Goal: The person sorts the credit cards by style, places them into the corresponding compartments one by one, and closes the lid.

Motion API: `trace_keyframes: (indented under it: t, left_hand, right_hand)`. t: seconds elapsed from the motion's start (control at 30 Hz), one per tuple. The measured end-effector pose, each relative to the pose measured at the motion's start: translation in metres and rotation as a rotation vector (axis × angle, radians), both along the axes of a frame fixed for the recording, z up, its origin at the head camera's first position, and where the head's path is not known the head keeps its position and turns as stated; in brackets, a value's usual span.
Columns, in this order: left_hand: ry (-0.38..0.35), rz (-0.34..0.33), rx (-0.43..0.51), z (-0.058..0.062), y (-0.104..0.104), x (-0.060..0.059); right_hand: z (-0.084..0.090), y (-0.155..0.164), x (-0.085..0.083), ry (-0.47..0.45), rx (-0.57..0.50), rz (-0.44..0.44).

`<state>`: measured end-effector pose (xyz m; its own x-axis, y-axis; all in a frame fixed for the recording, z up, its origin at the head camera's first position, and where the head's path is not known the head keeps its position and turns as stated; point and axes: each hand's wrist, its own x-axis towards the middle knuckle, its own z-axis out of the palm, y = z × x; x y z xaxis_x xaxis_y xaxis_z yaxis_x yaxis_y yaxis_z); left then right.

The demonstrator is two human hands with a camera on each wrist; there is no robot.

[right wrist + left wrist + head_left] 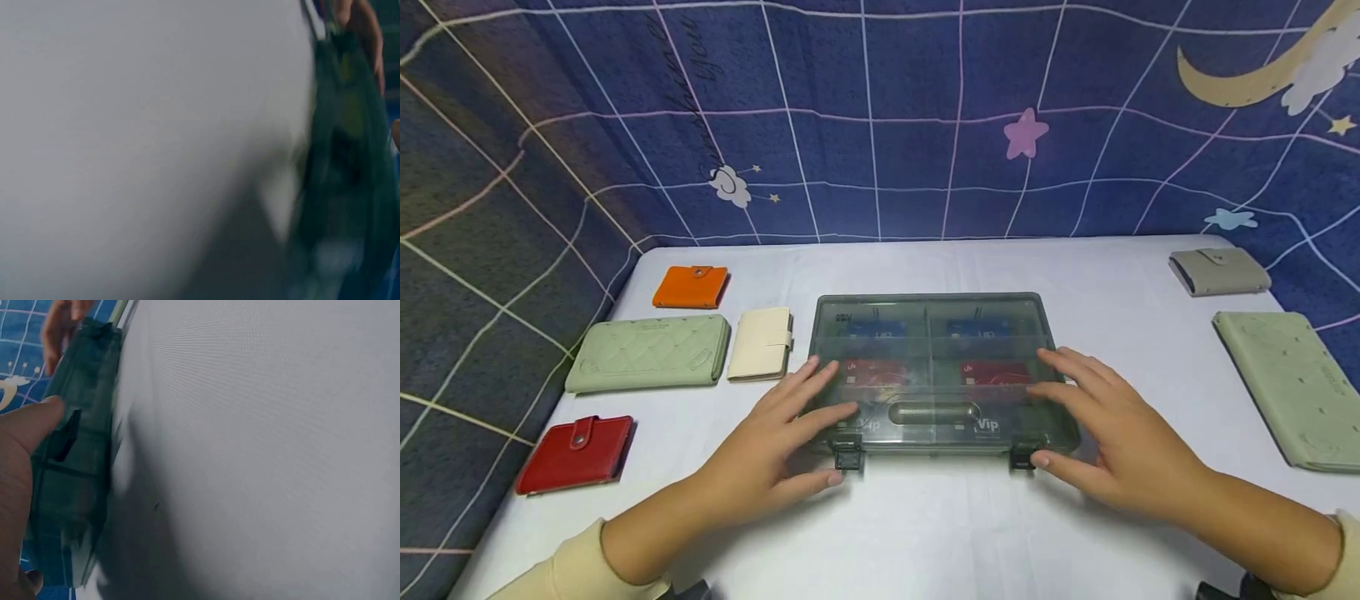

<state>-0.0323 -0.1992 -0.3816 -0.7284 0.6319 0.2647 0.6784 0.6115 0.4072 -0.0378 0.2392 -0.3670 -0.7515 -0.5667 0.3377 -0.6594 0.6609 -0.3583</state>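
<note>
A smoky see-through plastic box (936, 371) lies shut in the middle of the white table (925, 533). Blue and red cards show in its compartments. Two black latches (847, 457) (1024, 455) sit on its front edge. My left hand (808, 425) rests flat on the lid's left front, fingers spread, thumb beside the left latch. My right hand (1075, 417) lies the same way on the right front, thumb by the right latch. The left wrist view shows the box (75, 475) edge-on with my thumb (25, 425) against it. In the right wrist view the box (344, 156) is blurred.
To the left lie an orange wallet (691, 287), a long pale green wallet (649, 353), a cream wallet (762, 343) and a red wallet (576, 453). At the right are a grey wallet (1219, 271) and a long green wallet (1292, 387). Blue patterned cloth walls the table.
</note>
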Motion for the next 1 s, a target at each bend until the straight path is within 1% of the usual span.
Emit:
trace_keyframes:
  t: [0.13, 0.23, 0.37, 0.5, 0.6, 0.73, 0.9, 1.0]
  left_hand:
    - [0.007, -0.041, -0.012, -0.005, 0.006, -0.005]
    - [0.020, -0.050, -0.025, -0.009, 0.007, -0.008]
    - [0.028, -0.057, -0.064, -0.013, 0.007, -0.009]
    - [0.047, -0.066, -0.082, -0.015, 0.008, -0.011]
    - [0.058, -0.068, -0.087, -0.016, 0.009, -0.012]
    - [0.049, -0.079, -0.077, -0.013, 0.007, -0.014]
    - [-0.015, -0.061, 0.040, -0.005, 0.005, -0.019]
    - [-0.030, -0.052, 0.096, -0.003, 0.005, -0.021]
  right_hand:
    - [0.005, -0.039, -0.003, 0.014, 0.125, 0.090]
    - [0.005, -0.074, -0.004, -0.013, 0.232, 0.120]
    - [0.003, -0.115, -0.006, -0.067, 0.359, 0.105]
    - [0.000, -0.147, -0.009, -0.076, 0.446, 0.062]
    - [-0.001, -0.162, -0.012, -0.068, 0.470, 0.031]
    - [-0.002, -0.171, -0.014, -0.065, 0.463, 0.005]
    - [0.000, -0.171, -0.016, -0.054, 0.416, -0.034]
    - [0.000, -0.171, -0.016, -0.053, 0.398, -0.034]
